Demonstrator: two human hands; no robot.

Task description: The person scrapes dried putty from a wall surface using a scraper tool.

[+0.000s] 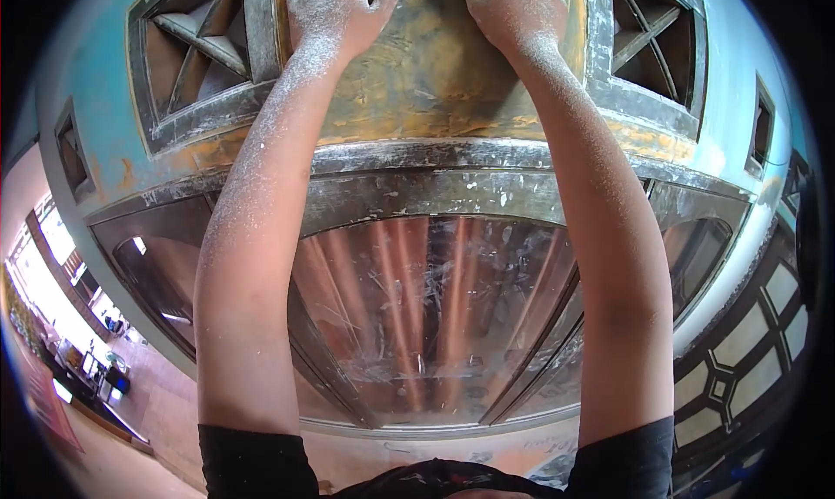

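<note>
The dusty left hand (335,19) and right hand (531,19) were held far out, seemingly because the paint-worn panel (426,81) between them sat beyond the arched glass pane (422,316); cropping hid their grip.

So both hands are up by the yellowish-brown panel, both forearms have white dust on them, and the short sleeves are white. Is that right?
Not quite: the short sleeves are black, not white, as the head view shows. The left hand and right hand are up by the yellowish-brown panel, and both forearms have white dust on them.
</note>
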